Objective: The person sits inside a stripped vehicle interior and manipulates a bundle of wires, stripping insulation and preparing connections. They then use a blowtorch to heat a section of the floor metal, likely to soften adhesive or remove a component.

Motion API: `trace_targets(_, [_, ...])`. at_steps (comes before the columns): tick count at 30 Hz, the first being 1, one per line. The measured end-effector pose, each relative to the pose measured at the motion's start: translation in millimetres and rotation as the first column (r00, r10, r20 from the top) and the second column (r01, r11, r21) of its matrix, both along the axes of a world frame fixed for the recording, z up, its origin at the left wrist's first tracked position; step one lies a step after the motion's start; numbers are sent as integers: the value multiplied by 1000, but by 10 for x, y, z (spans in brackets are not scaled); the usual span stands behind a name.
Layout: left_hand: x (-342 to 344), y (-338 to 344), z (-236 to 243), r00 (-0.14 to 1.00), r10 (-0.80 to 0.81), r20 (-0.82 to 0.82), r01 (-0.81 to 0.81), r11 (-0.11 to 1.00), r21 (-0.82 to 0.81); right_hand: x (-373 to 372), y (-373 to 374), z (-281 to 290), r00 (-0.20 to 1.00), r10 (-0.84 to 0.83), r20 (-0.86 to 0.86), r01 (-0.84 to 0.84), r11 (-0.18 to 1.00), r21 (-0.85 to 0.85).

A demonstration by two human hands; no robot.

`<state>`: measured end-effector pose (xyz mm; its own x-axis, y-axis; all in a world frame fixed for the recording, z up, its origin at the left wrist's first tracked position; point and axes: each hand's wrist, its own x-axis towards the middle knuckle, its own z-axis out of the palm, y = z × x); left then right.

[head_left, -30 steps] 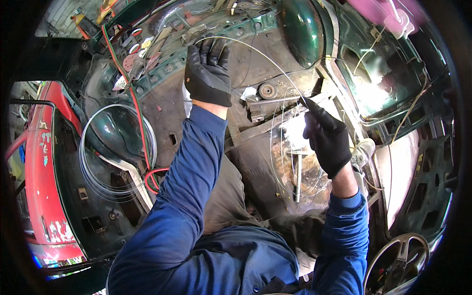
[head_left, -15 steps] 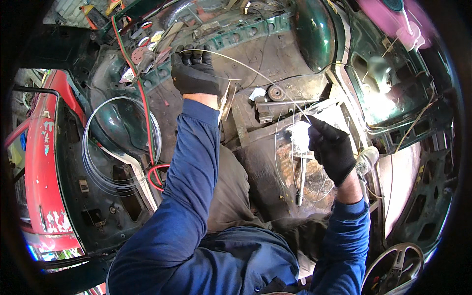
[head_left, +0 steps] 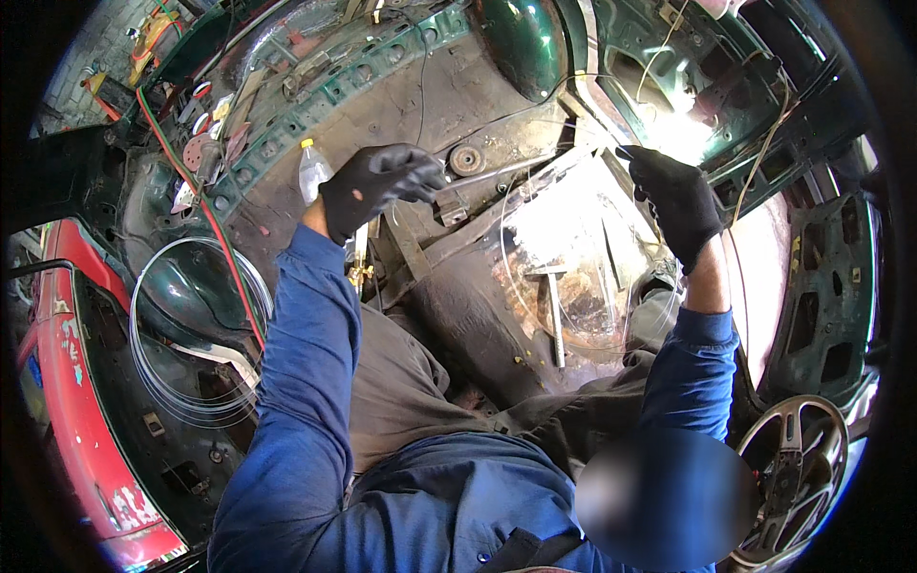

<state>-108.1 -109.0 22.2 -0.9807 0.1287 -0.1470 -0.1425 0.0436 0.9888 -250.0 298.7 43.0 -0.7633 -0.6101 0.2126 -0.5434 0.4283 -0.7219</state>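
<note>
Both my hands wear black gloves and reach out of blue sleeves into a stripped green car body. My left hand (head_left: 377,186) is closed around a thin pale wire (head_left: 503,250), beside a straight metal rod (head_left: 497,170) on the floor. My right hand (head_left: 673,196) is raised at the right and pinches the same wire near a bright opening. Between the hands the wire hangs in a loose loop over the rusty floor pan (head_left: 573,229). A hammer (head_left: 553,310) lies on that pan, below the loop.
A coil of pale wire (head_left: 191,334) rests in the dark well at the left, crossed by a red hose (head_left: 224,253). A plastic bottle (head_left: 313,167) stands behind my left wrist. A steering wheel (head_left: 793,468) is at lower right, a red body panel (head_left: 67,401) at far left.
My left hand has come down a little toward the middle. My right hand has risen. The wire that arched above the hands now loops below them.
</note>
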Motion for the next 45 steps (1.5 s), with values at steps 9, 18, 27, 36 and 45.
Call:
trace_targets(9, [-232, 507, -143, 941, -266, 211, 255, 964, 78, -2, -164, -204, 956, 146, -255, -111, 983, 146])
trace_targets(18, [-192, 687, -105, 985, -120, 125, 117, 993, 36, 57, -186, -119, 981, 63, -185, -40, 991, 126])
trace_targets(27, [-196, 737, -28, 979, 198, 43, -202, 955, 215, 163, -267, -144, 998, -46, -53, 47, 999, 18])
trace_targets(36, [-377, 624, -256, 805, 593, -5, -514, 702, 492, 509, -653, -316, 1000, -24, 8, 24, 1000, 0])
trace_targets(45, [-458, 415, -246, 595, 803, -21, -507, 396, 765, 1116, -1126, -525, 967, 79, 242, -39, 986, -165])
